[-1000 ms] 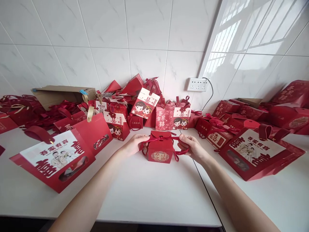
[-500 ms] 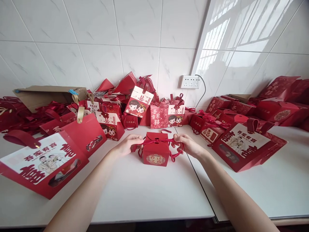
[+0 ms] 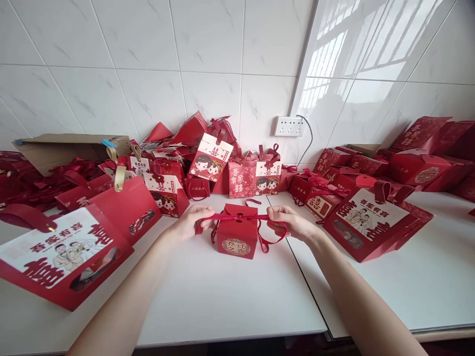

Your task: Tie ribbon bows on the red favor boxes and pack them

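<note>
A small red box point(image 3: 237, 240) with a gold emblem on its front stands upright on the white table point(image 3: 230, 301). Across its top runs a red ribbon point(image 3: 251, 216), stretched nearly level and crossed at the middle of the lid. My left hand point(image 3: 196, 220) pinches the ribbon just left of the box. To the right of the box, my right hand point(image 3: 289, 221) pinches the other side, and a loop of ribbon hangs below its fingers. Twisted red cords hang at both sides of the box.
Large red gift bags stand at the left point(image 3: 67, 257) and right point(image 3: 367, 225). Piled red boxes point(image 3: 241, 180) line the tiled wall. A cardboard box point(image 3: 74, 148) lies back left. A power strip point(image 3: 288, 126) is on the wall. The table has a seam right of centre.
My left hand has moved a little left, away from the box, and the ribbon between my hands is longer and straighter. The view has shifted slightly.
</note>
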{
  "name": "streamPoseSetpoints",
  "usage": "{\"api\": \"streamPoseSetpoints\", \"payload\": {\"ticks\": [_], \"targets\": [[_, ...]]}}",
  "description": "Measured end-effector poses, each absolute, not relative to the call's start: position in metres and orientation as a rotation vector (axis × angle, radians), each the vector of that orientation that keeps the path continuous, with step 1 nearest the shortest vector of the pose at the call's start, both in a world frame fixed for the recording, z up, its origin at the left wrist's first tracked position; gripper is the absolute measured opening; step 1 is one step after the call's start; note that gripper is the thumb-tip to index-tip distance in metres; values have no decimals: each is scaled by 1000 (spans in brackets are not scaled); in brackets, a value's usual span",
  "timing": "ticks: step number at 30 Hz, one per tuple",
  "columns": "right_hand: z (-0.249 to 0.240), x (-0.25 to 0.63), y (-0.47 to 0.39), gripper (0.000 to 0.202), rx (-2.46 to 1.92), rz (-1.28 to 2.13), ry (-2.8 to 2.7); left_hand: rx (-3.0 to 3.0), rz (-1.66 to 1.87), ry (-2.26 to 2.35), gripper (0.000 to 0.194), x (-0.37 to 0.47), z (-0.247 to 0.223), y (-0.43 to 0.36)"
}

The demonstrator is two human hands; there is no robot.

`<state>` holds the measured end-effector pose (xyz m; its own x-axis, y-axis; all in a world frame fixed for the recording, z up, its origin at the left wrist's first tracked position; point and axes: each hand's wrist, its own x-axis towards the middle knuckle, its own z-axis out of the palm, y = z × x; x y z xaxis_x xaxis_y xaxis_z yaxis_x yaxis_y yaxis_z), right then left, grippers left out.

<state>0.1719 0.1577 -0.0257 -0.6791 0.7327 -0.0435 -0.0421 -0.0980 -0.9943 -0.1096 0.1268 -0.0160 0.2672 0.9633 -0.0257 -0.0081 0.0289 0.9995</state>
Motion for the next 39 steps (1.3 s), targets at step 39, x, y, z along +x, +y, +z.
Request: {"api": "streamPoseSetpoints", "payload": {"ticks": [39], "targets": [[-18, 182, 151, 44, -548, 2190, -1858, 1361, 257, 679, 39, -116, -11, 118]]}}
